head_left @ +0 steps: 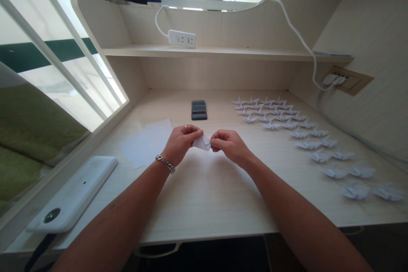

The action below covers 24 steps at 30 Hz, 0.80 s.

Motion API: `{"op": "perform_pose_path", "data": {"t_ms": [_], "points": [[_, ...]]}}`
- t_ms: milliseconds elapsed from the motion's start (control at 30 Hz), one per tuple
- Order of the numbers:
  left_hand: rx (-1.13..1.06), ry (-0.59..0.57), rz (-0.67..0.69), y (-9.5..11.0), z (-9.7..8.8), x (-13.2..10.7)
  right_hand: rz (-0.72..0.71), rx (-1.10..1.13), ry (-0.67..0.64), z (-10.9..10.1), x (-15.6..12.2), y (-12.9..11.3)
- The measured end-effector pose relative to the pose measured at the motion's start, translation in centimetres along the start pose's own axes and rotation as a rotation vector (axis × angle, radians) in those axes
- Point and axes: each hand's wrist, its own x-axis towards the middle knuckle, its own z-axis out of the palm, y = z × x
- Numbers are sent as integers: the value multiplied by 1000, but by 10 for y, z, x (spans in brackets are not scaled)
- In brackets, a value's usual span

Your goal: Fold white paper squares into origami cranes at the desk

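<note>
A small folded piece of white paper (pixel 201 143) is held above the middle of the desk. My left hand (pixel 183 141), with a ring and a chain bracelet, pinches its left side between thumb and fingers. At the paper's right corner, my right hand (pixel 228 142) is closed in a pinch on the edge. Left of my left hand, flat sheets of white paper (pixel 145 140) lie partly overlapping. Several rows of folded paper cranes (pixel 270 114) stand on the right side of the desk.
Behind my hands lies a dark phone-like device (pixel 199 110). A long white device (pixel 76 191) with a black cable sits at the left edge. The shelf (pixel 223 52) carries a power strip (pixel 181 38); its white cord reaches the wall socket (pixel 350 80).
</note>
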Motion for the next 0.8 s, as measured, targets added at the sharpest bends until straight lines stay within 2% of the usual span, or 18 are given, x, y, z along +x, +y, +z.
{"op": "perform_pose_path", "data": {"t_ms": [167,267,333,400,467,567,667,800], "points": [[-79,137,22,7,-15,5,44,36,11,-3,-1,-2],[40,67,36,5,-12,2,31,31,23,-1,-1,-1],[126,-20,25,2,-5,0,13,14,-12,0,0,2],[148,-61,7,0,1,-2,0,12,-45,1,1,3],[96,-63,-23,0,4,-3,-5,22,-56,1,1,4],[-43,4,-62,1,2,-1,-2,42,-46,1,1,3],[-77,38,-70,2,1,-1,-7,73,22,1,1,2],[12,-102,-8,-2,8,-5,-12,80,163,1,2,3]]}}
